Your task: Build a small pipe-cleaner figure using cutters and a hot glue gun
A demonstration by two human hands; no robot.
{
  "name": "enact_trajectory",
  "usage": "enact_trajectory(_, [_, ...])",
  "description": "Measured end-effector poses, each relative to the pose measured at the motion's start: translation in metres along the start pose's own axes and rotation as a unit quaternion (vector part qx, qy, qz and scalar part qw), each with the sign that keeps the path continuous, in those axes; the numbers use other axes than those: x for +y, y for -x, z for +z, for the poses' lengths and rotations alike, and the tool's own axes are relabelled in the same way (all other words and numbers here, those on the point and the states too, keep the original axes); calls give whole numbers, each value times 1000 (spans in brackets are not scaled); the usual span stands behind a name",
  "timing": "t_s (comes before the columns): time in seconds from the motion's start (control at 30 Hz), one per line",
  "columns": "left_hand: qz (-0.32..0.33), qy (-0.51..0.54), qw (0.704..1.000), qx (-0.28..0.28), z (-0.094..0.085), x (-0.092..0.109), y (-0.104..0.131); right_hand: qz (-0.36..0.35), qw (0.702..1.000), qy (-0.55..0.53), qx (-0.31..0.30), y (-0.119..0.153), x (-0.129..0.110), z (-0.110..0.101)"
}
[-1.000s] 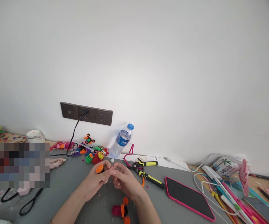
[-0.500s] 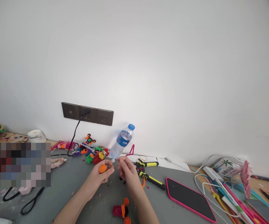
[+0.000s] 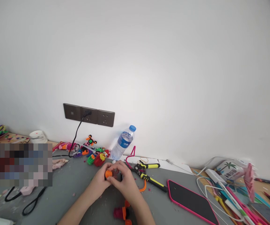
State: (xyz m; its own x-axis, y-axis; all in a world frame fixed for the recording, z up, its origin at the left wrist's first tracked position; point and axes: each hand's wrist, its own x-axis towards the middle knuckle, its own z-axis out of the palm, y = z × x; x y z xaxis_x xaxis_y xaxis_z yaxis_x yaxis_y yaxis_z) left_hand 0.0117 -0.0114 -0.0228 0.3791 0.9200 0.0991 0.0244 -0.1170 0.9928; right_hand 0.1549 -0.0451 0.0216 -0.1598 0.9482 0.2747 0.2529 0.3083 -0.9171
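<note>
Both my hands meet over the grey table (image 3: 78, 184), near the middle of the view. My left hand (image 3: 100, 181) grips a small orange fuzzy round piece (image 3: 108, 173). My right hand (image 3: 125, 182) has its fingers closed on the same piece from the right. Just behind my right hand a short orange pipe-cleaner bit (image 3: 143, 187) curls on the table. A pink and orange fuzzy figure (image 3: 122, 213) lies below my wrists. What else sits inside my fingers is hidden.
Yellow-handled pliers (image 3: 149, 175) and a pink-cased phone (image 3: 189, 201) lie to the right. A water bottle (image 3: 122, 143) leans at the wall beside colourful fuzzy figures (image 3: 95, 154). A black cable (image 3: 75, 140) hangs from the wall sockets (image 3: 89, 114). Cables and paper clutter the far right.
My hands were joined, came apart with the orange piece in the left, and are now together again on it. The view has shifted slightly.
</note>
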Motion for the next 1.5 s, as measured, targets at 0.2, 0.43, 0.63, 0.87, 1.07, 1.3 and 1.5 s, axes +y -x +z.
enact_trajectory(0.2, [-6, -13, 1000, 4, 0, -9, -3, -7, 999, 53, -4, 2, -5, 0])
enact_trajectory(0.43, [15, -43, 999, -3, 3, 5, -2, -38, 995, 93, 29, 3, -2, 0])
enact_trajectory(0.63, [-46, -7, 999, -15, 9, 14, 2, -28, 993, 27, 108, 0, 4, -7])
enact_trajectory(0.87, [-37, -54, 998, 20, 0, 21, 3, 14, 991, -43, 127, -2, 13, -14])
enact_trajectory(1.07, [-24, -42, 997, 52, 0, 38, 6, -5, 994, -7, 107, -1, 3, -14])
enact_trajectory(1.3, [-88, 39, 994, 47, 3, 38, 8, -6, 994, -50, 93, -1, 6, -14])
enact_trajectory(1.5, [-107, 159, 978, 86, -2, 36, 5, 32, 974, -202, 94, -3, 18, -14])
